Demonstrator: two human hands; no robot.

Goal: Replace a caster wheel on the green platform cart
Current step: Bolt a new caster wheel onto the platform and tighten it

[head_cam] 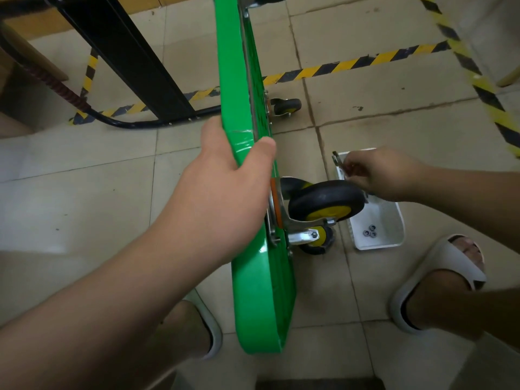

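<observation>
1. Head view: the green metal platform cart (261, 291) stands on its side edge on the beige tiled floor (84, 192). Its black-and-yellow rubber caster wheel (326, 199) juts out to the right.
2. The left hand (225, 187) grips the cart's upper edge, with the thumb on the wheel side and the fingers on the other face.
3. The right hand (385, 175) has its fingers curled around a small metal tool (336, 160). It is just beyond the wheel and above a white plastic tray (391, 220) holding a few small grey nuts (370, 230).

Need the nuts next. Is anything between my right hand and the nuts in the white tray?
Nothing visible: the nuts lie uncovered in the white tray, near the right hand; the caster wheel sits beside the tray, off that path.
</observation>
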